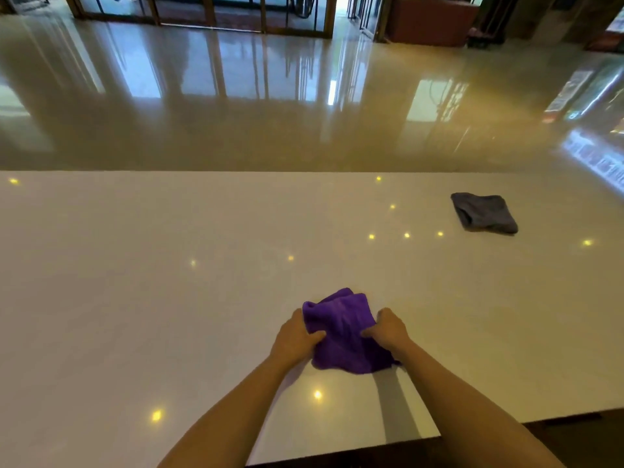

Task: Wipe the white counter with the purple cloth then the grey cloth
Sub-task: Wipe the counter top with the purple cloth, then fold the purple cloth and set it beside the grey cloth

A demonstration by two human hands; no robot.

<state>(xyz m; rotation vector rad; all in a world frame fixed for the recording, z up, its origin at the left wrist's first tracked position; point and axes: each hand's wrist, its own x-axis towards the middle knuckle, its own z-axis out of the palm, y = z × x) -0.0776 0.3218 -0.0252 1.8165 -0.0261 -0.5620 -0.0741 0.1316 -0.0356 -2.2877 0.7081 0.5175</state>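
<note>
The purple cloth (pixel 342 327) lies bunched on the white counter (pixel 169 282), near its front edge and a little right of centre. My left hand (pixel 295 337) grips the cloth's left side, and my right hand (pixel 388 329) grips its right side. Both hands rest on the counter with the cloth between them. The grey cloth (pixel 484 212) lies folded and untouched at the counter's far right, well away from both hands.
The counter's far edge runs straight across the middle of the view, with a glossy tiled floor (pixel 270 113) beyond it. Glass doors (pixel 202 11) stand at the back. The counter's front edge steps back at the lower right (pixel 506 422).
</note>
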